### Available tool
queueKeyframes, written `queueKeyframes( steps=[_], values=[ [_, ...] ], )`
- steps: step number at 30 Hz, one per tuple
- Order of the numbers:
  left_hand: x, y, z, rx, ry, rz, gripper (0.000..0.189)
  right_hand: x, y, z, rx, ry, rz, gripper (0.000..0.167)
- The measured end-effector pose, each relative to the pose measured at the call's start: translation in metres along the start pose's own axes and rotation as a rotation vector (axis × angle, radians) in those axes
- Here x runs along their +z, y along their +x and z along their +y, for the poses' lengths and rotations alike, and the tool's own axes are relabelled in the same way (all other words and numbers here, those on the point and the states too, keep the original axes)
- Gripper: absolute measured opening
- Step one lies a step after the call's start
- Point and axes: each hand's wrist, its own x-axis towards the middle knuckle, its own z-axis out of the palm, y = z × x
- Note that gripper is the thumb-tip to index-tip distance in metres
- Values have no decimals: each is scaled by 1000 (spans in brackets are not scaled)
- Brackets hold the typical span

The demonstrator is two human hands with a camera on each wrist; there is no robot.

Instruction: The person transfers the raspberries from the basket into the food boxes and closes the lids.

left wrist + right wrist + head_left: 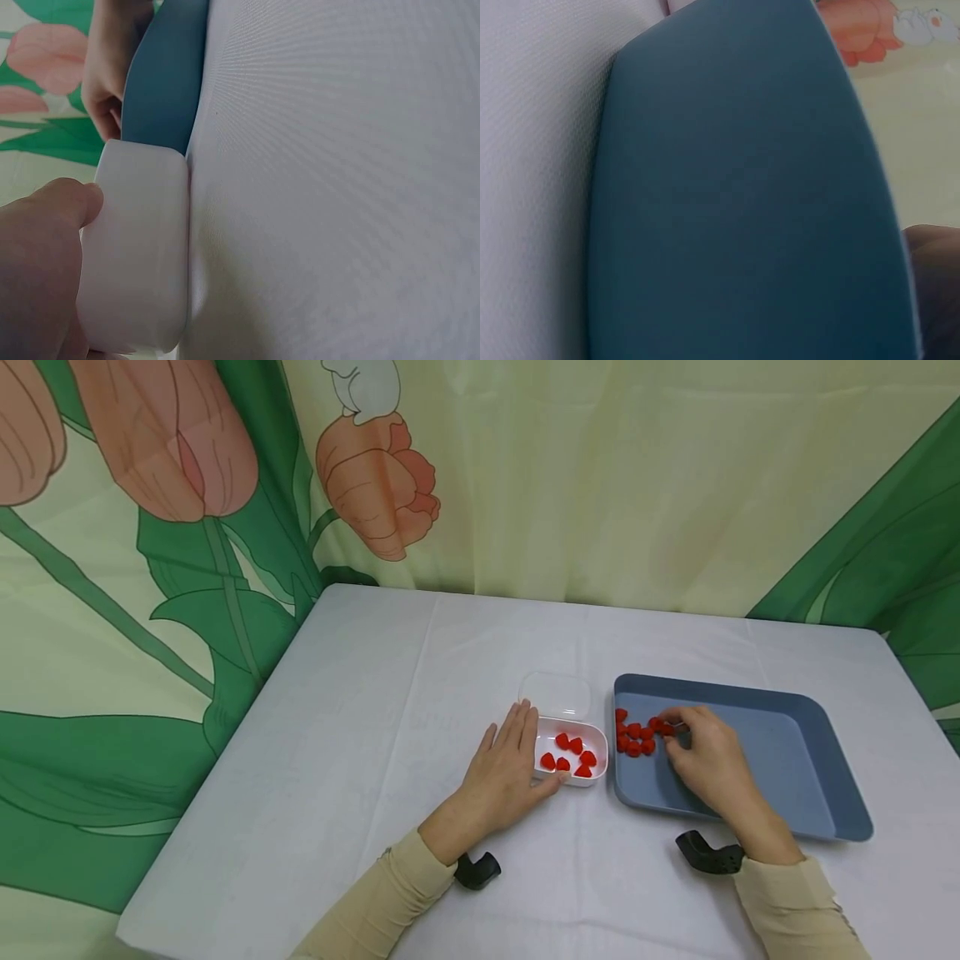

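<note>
My left hand (pixel 501 779) lies along the left side of a small white box (pixel 597 777), fingers straight. Its thumb (pixel 91 202) rests at the box's front rim. Several small red cone-like pieces (pixel 575 745) lie spread inside the box. Over a blue-grey tray (pixel 787 777), my right hand (pixel 708 756) has its thumb and index finger around a red piece (pixel 667 729) at the right of a cluster of similar red pieces (pixel 634 748) by the tray's left wall. In the right wrist view the tray's outer wall hides the fingertips.
Behind the box lies a clear plastic lid (pixel 557 693). The tray stands just right of the box on a white-covered table (pixel 300 760). A flower-printed curtain (pixel 562 485) hangs behind the table. Each wrist wears a black camera mount (pixel 708 853).
</note>
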Motion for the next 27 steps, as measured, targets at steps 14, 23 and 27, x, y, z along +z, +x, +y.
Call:
queueKeyframes(
  steps=[14,23,27],
  values=[
    [1,0,0,1,8,1,93,2,5,-1,43,-6,-32,37],
    [1,0,0,4,-6,12,93,4,8,1,53,-12,-43,36],
    [1,0,0,4,-4,15,93,5,8,1,59,-10,-43,35]
  ],
)
